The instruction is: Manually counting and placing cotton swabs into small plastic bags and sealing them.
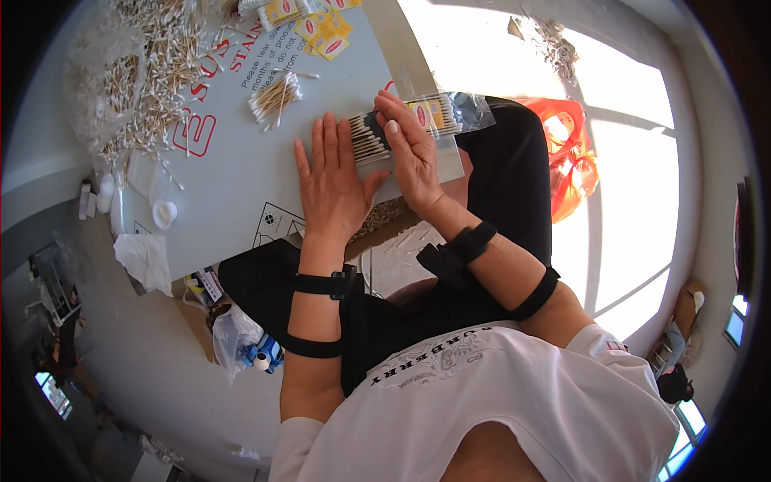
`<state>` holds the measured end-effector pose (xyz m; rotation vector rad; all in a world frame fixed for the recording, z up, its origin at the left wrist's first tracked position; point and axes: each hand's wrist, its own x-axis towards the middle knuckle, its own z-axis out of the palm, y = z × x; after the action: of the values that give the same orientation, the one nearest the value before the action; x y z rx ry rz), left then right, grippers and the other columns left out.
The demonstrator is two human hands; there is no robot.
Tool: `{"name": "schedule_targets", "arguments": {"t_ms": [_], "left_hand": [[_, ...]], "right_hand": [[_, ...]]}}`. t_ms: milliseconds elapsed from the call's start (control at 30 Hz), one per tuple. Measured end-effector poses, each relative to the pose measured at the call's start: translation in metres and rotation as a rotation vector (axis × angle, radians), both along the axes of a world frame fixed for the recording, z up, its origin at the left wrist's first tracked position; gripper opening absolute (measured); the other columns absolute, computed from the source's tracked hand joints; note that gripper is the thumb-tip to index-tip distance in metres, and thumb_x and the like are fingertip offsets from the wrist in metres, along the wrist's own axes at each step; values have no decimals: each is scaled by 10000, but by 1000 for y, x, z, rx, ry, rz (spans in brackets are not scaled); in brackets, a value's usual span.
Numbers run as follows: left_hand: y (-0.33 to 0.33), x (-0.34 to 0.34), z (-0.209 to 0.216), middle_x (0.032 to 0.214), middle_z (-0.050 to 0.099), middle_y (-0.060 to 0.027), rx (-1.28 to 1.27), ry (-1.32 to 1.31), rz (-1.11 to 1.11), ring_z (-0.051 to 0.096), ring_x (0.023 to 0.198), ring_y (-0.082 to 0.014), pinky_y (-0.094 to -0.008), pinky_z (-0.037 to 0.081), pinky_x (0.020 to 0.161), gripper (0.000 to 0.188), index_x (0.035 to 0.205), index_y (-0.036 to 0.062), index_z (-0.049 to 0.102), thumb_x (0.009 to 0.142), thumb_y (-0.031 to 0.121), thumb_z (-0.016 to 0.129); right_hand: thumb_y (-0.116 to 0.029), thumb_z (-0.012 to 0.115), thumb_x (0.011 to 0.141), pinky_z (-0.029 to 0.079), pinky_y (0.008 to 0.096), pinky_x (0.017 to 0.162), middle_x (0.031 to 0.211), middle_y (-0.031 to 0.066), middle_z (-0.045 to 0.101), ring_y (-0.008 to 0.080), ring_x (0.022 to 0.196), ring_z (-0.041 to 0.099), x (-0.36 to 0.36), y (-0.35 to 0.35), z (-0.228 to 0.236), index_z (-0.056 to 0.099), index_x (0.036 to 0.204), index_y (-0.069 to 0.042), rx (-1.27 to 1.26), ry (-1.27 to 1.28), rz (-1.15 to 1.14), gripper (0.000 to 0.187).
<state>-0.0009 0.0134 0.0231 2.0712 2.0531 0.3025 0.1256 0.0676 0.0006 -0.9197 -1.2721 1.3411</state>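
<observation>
My left hand lies flat on the grey tabletop, fingers stretched out. Its index finger is beside the left end of a row of cotton swabs. A dark grey strip covers part of that row. Over the strip's right end stands my right hand, tilted on its side with straight fingers; what lies under its palm is hidden. Just beyond it, at the table's right edge, is a clear plastic packet with more swabs and a yellow label.
A big heap of loose swabs, partly in clear plastic, covers the far left. A small swab pile sits mid-table, yellow cards behind it. A white round cap and tissue lie near-left. A red bag is at right.
</observation>
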Motion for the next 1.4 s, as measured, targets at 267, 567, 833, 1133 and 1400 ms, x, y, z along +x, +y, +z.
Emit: {"name": "schedule_targets", "arguments": {"t_ms": [267,567,833,1133,1400], "left_hand": [[14,4,-17,1588,169,-215,457,-911,284,165,1479,-338,-432,146,1191,662,1516,-16,208,1030,375,429],[14,4,-17,1590,215,-171,435,-1269,346,197,1473,-274,-417,157,1192,625,1517,-2,240,1029,328,447],[-11,-3,-5,1587,218,-183,44,-22,10,180,1480,-330,-515,104,1191,806,1520,32,249,918,449,585],[-15,1,-7,1588,218,-175,59,-45,28,172,1484,-325,-541,107,1184,868,1522,29,223,873,431,637],[-14,4,-9,1579,231,-176,77,10,46,179,1482,-316,-527,113,1190,897,1511,15,231,864,491,631]], "right_hand": [[-172,457,1038,344,321,1111,1465,144,440,225,1347,422,-17,10,-3,521,1340,7,18,17,-80,357],[-182,439,1048,364,307,1117,1453,131,452,191,1331,440,-23,16,-13,512,1347,20,3,61,-37,368],[-101,495,1015,410,287,1068,1390,108,514,178,1250,513,-2,19,-3,541,1311,24,-37,13,20,324],[4,656,848,512,316,744,901,74,625,198,876,653,24,10,23,660,983,-18,128,-564,104,137],[-19,689,775,506,386,651,833,104,588,310,763,632,36,6,23,653,858,-41,466,-782,210,93]]}}
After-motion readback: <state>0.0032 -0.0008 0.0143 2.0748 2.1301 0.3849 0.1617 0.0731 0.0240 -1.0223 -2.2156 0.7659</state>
